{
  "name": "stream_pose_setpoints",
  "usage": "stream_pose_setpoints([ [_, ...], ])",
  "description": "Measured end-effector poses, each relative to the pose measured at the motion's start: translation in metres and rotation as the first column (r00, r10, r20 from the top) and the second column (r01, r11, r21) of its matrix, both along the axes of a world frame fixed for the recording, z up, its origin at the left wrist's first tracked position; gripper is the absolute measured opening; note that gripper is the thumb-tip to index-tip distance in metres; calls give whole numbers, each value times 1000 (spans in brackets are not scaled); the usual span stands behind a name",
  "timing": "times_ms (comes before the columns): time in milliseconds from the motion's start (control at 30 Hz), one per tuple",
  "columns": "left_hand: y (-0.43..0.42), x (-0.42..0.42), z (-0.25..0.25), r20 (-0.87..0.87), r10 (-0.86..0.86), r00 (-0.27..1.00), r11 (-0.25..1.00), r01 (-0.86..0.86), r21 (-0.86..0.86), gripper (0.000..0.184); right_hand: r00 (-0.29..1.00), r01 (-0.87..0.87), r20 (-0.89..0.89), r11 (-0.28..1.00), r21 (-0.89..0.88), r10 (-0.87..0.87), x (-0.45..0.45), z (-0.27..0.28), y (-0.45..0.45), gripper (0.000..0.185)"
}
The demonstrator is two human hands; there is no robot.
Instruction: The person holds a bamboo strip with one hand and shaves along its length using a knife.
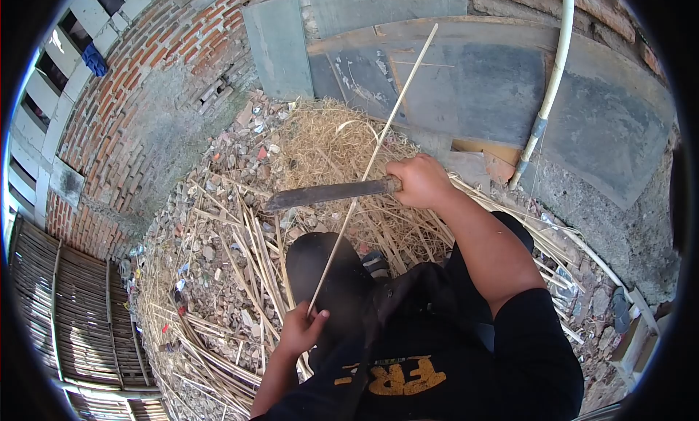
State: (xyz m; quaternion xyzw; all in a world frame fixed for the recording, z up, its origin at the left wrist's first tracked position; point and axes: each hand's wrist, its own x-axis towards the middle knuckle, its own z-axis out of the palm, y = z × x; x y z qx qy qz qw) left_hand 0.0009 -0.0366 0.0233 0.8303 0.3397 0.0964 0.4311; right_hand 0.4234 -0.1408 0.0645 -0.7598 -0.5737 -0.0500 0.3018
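Observation:
My left hand (pixel 300 329) is closed around the lower end of a long, thin bamboo strip (pixel 394 113), which slants up and away to the right past my knee. In my right hand (pixel 420 181) is the handle of a machete (pixel 320 194). Its dark, broad blade points left and crosses over the strip near the middle. Blade and strip appear to meet there, though I cannot tell how firmly they touch. Below them lies a heap of pale bamboo shavings (pixel 320 140).
Split bamboo strips (pixel 256 257) lie in bundles on rubble ground to the left. Grey boards (pixel 473 82) lean at the back beside a white pipe (pixel 557 71). A brick wall (pixel 138 115) and a bamboo slat panel (pixel 84 304) stand left. A sandal (pixel 620 309) lies right.

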Motion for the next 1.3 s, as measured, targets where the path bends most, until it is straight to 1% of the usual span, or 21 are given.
stream_pose_setpoints([
  [67, 1, 0, -1, 1, 13, 1000, 999, -13, -34, 38, 1000, 4, 0, 1000, -15, -4, 0, 1, 0, 22],
  [200, 1, 0, -1, -2, -8, 1000, 1000, 8, -1, 38, 1000, 4, 16, 1000, -18, -4, 0, 3, 0, 21],
  [300, 0, 1, 3, -9, -3, 1000, 1000, 3, -10, 38, 998, 52, 34, 999, 0, -52, 5, 0, 0, 21],
  [400, 0, 1, 2, -4, -6, 1000, 1000, 6, -7, 38, 995, 91, -32, 995, 28, -90, 9, 2, -3, 21],
  [500, 1, 3, 3, -1, -15, 1000, 1000, 15, -2, 39, 996, 82, 26, 996, 38, -83, 7, 3, -2, 21],
  [567, -4, 7, 12, -14, -7, 1000, 1000, 6, -30, 39, 996, 19, 89, 998, 53, -23, 0, 6, -3, 21],
  [600, -4, 6, 10, -15, -28, 999, 1000, 28, -7, 39, 993, -13, 118, 998, 59, 6, -4, 9, -5, 21],
  [667, -1, 4, 7, -20, -68, 997, 997, 69, 41, 39, 991, -17, 130, 1000, -2, 17, -4, 17, -8, 23],
  [700, -1, 3, 9, -20, -54, 998, 998, 54, 13, 39, 990, -21, 136, 999, -33, 25, -4, 19, -8, 25],
  [767, -4, 1, 16, -20, -29, 999, 998, 28, -47, 39, 986, 123, -104, 991, -45, -128, 9, 15, -8, 30],
  [800, -4, 1, 16, -15, -38, 999, 999, 37, -23, 39, 955, 197, -215, 979, -61, -206, 18, 15, -9, 33],
  [833, -3, 1, 16, -9, -45, 999, 999, 45, 2, 39, 938, 230, -238, 966, -121, -253, 25, 16, -10, 39],
  [933, -3, 1, 19, -3, -48, 999, 998, 48, 29, 39, 952, 261, -150, 964, -60, -267, 25, 17, -16, 39],
  [1033, 1, 0, 13, -4, -47, 999, 999, 47, 20, 39, 973, 212, -88, 977, -28, -213, 11, 19, -16, 33],
  [1067, 1, -2, 12, -8, -42, 999, 999, 42, 13, 38, 985, 165, -53, 986, -21, -166, 5, 19, -15, 30],
  [1133, -3, 5, 24, -33, -62, 998, 996, 64, 63, 38, 998, 58, 23, 998, -7, -58, -6, 21, -10, 25],
  [1167, -4, 7, 28, -43, -68, 997, 993, 72, 91, 38, 996, 6, 93, 1000, 22, -9, -10, 22, -9, 20],
  [1267, -3, 3, 30, -57, -54, 997, 991, 60, 122, 39, 997, 10, 80, 1000, -22, -9, -3, 30, -11, 22],
  [1300, -3, -2, 29, -37, -28, 999, 991, 32, 128, 40, 994, 88, -62, 996, 6, -87, 7, 26, -11, 23],
])
